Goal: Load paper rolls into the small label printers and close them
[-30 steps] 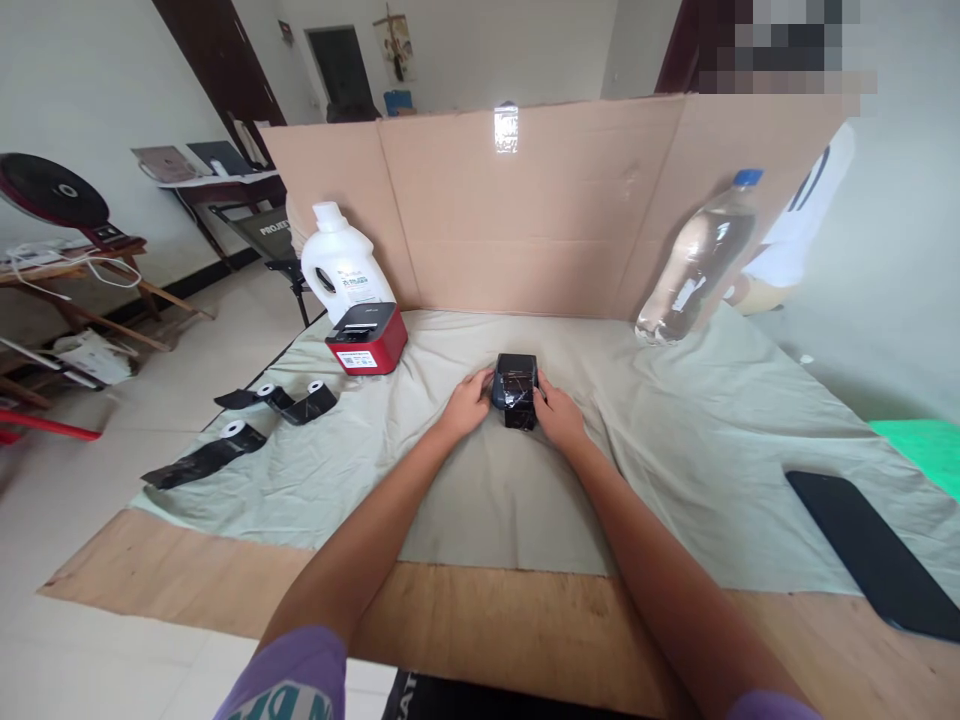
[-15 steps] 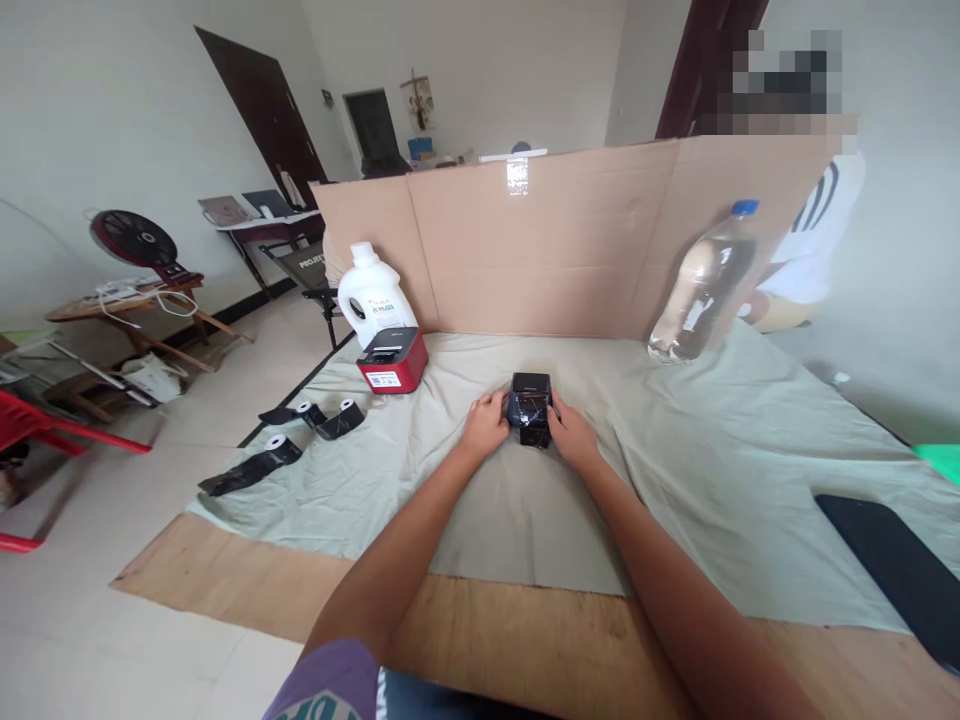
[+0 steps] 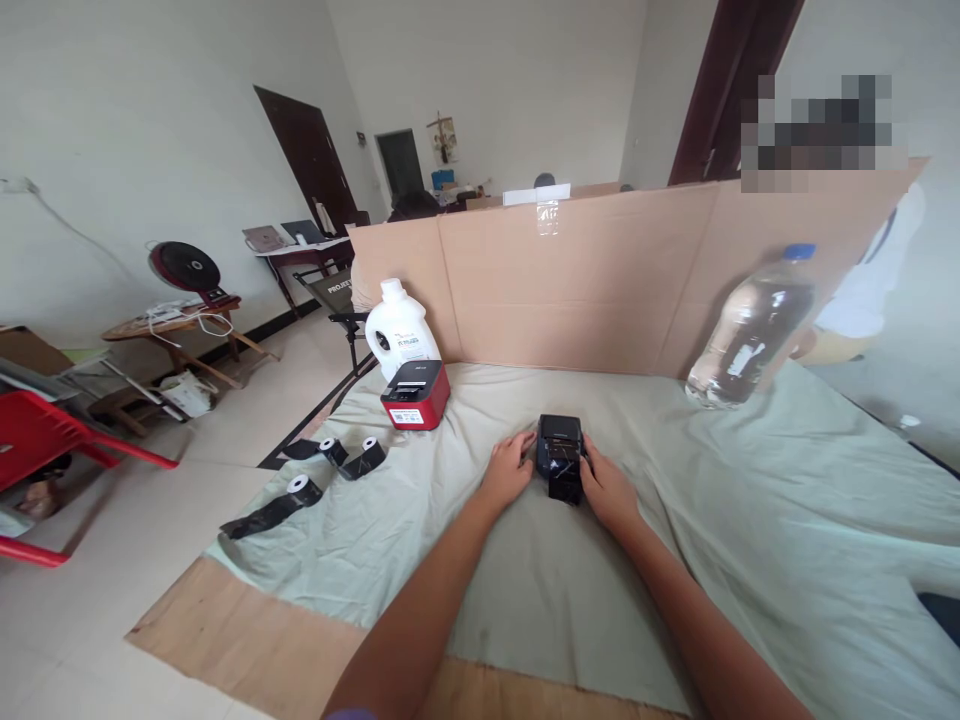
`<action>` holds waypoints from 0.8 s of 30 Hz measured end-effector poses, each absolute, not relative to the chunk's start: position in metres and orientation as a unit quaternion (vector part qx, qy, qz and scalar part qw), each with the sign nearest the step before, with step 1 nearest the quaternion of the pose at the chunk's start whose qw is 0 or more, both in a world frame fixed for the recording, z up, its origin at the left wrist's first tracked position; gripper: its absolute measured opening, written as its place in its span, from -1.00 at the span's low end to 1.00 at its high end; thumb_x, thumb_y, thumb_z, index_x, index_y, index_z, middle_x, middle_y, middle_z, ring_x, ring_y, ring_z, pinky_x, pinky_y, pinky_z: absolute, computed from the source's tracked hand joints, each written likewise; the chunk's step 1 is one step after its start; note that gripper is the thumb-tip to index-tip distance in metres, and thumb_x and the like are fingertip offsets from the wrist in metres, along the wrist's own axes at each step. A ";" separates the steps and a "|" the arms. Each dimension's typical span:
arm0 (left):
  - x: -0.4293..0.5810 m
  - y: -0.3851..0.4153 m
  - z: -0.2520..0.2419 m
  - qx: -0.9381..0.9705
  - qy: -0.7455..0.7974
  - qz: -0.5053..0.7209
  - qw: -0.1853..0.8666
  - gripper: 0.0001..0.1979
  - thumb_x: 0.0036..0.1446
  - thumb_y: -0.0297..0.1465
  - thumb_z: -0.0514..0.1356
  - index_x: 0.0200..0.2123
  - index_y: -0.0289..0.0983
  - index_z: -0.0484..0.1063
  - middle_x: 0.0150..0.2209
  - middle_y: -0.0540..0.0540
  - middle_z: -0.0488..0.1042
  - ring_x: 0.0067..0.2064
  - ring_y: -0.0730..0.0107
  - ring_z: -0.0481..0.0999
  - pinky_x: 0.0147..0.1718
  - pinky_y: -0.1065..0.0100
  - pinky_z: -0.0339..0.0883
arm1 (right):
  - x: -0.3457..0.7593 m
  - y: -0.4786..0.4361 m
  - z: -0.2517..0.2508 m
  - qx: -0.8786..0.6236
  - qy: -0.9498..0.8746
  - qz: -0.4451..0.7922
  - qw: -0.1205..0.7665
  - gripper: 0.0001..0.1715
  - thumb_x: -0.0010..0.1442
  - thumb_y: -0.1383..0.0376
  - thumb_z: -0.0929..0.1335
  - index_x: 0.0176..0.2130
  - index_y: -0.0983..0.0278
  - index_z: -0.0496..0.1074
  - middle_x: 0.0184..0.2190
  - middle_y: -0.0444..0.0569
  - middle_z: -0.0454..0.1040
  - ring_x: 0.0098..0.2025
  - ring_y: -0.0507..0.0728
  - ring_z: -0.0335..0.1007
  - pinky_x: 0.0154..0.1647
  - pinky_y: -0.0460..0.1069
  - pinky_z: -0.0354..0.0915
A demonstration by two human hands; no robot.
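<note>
A small black label printer (image 3: 560,455) sits on the pale green cloth (image 3: 750,540) in the middle of the table, with something dark and shiny at its front. My left hand (image 3: 508,472) rests against its left side with the fingers curled onto it. My right hand (image 3: 607,490) presses against its right side, thumb at the front. Both hands hold the printer between them.
A red and black printer (image 3: 415,394) and a white jug (image 3: 400,338) stand at the back left. Three paper rolls with black strips (image 3: 322,470) lie at the left edge. A clear water bottle (image 3: 750,330) leans on the cardboard screen (image 3: 585,280). A person in white stands behind it.
The camera has tilted up and shifted, so the table sits lower in view. My hands stay on the small black printer in the same grip.
</note>
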State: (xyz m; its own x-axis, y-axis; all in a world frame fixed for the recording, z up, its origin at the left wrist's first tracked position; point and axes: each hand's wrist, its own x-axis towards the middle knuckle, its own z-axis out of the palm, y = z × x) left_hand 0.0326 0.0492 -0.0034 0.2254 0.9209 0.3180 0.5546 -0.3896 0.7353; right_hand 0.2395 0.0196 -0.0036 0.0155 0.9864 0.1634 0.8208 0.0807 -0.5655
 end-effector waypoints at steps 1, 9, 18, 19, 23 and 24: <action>0.033 0.049 -0.003 0.742 0.498 0.376 0.245 -0.44 0.04 -0.56 0.11 0.16 -0.26 0.38 0.16 -0.22 0.47 0.21 0.08 0.39 0.27 0.01 0.15 | 0.240 0.019 -0.004 -0.659 -0.685 0.153 0.270 -0.26 0.38 0.12 0.03 0.40 0.38 0.09 0.10 0.26 0.49 0.10 0.34 0.44 0.08 0.19 0.31; 0.034 0.049 -0.004 0.731 0.497 0.389 0.260 -0.41 0.00 -0.56 0.11 0.16 -0.20 0.39 0.18 -0.14 0.47 0.22 0.11 0.39 0.28 0.02 0.15 | 0.245 0.022 -0.015 -0.630 -0.689 0.150 0.324 -0.27 0.36 0.06 0.05 0.39 0.24 0.15 0.13 0.15 0.49 0.11 0.30 0.46 0.07 0.19 0.35; 0.030 0.055 -0.009 0.691 0.455 0.429 0.364 -0.47 0.06 -0.56 0.15 0.13 -0.19 0.40 0.18 -0.18 0.47 0.23 0.13 0.43 0.25 0.04 0.24 | 0.247 0.021 -0.012 -0.595 -0.687 0.185 0.375 -0.27 0.33 0.04 0.10 0.35 0.29 0.23 0.21 0.13 0.42 0.18 0.29 0.41 0.16 0.17 0.32; 0.030 0.057 -0.010 0.681 0.446 0.434 0.386 -0.49 0.08 -0.55 0.17 0.13 -0.18 0.41 0.18 -0.19 0.47 0.25 0.11 0.42 0.25 0.04 0.24 | 0.248 0.021 -0.012 -0.595 -0.683 0.190 0.380 -0.26 0.33 0.03 0.11 0.34 0.30 0.24 0.17 0.13 0.45 0.12 0.28 0.45 0.12 0.16 0.35; 0.029 0.060 -0.014 0.661 0.430 0.450 0.419 -0.52 0.10 -0.51 0.23 0.11 -0.17 0.43 0.19 -0.21 0.46 0.29 0.06 0.36 0.30 0.00 0.17 | 0.248 0.020 -0.010 -0.600 -0.667 0.197 0.395 -0.27 0.30 0.00 0.14 0.29 0.30 0.32 -0.04 0.10 0.57 -0.24 0.21 0.51 -0.10 0.11 0.41; 0.029 0.060 -0.014 0.662 0.430 0.449 0.418 -0.52 0.09 -0.51 0.24 0.12 -0.18 0.43 0.19 -0.22 0.45 0.29 0.06 0.36 0.31 -0.01 0.15 | 0.248 0.020 -0.010 -0.600 -0.664 0.195 0.402 -0.27 0.29 0.01 0.15 0.28 0.31 0.34 -0.04 0.11 0.57 -0.27 0.20 0.50 -0.11 0.10 0.41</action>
State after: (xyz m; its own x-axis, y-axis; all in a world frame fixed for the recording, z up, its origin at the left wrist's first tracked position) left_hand 0.0287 0.0599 -0.0145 0.2268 0.9448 0.2363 0.1933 -0.2814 0.9399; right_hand 0.2481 0.0203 -0.0096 0.0416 0.9532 0.2994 0.6397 0.2048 -0.7408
